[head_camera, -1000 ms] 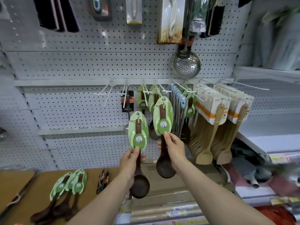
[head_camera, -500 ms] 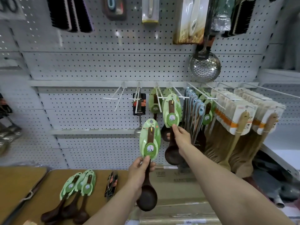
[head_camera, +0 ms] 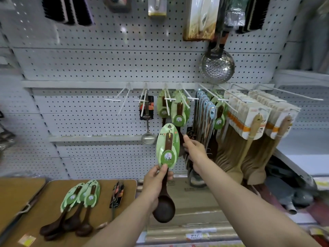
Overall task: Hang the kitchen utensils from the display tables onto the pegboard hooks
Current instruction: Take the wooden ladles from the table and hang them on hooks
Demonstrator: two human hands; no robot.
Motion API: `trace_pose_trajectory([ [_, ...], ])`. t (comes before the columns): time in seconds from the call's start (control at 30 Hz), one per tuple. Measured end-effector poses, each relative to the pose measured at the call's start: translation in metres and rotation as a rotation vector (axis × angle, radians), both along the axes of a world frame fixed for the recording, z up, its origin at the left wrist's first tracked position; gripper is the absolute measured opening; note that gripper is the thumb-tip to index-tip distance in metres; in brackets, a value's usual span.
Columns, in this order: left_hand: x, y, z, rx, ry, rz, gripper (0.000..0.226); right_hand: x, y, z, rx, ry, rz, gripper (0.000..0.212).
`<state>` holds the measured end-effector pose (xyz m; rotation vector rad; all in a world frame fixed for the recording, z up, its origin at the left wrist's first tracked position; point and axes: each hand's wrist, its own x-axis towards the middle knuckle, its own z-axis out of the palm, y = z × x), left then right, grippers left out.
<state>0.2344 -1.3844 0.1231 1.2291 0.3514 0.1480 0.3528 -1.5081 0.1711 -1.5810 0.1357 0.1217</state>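
Left hand (head_camera: 156,182) gripping spoon (head_camera: 167,150) upright (card uppermost), right hand (head_camera: 195,151) pinching hung spoon (head_camera: 179,118)

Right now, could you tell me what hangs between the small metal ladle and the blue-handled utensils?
Green-carded wooden spoons on two hooks hang between the ladle and the blue-handled utensils, seen in the head view.

Head-worn camera faces forward and slightly down, close before the pegboard (head_camera: 106,65).
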Motion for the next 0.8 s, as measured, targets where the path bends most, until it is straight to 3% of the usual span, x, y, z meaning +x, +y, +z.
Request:
trace_pose_trajectory([
  [0.23,0.006,-0.036,0.014,-0.038,-0.042,-0.022,0.021,-0.041,-0.025,0.010,0.090,-0.061,0.095,0.045],
  [0.5,0.013,-0.063,0.023,-0.035,-0.067,-0.059,0.026,-0.042,-0.043,0.041,0.194,-0.163,0.017,0.029],
  [0.8,0.024,-0.066,0.031,-0.055,-0.121,-0.009,0.021,-0.033,-0.034,0.052,0.229,-0.185,0.027,0.028],
])
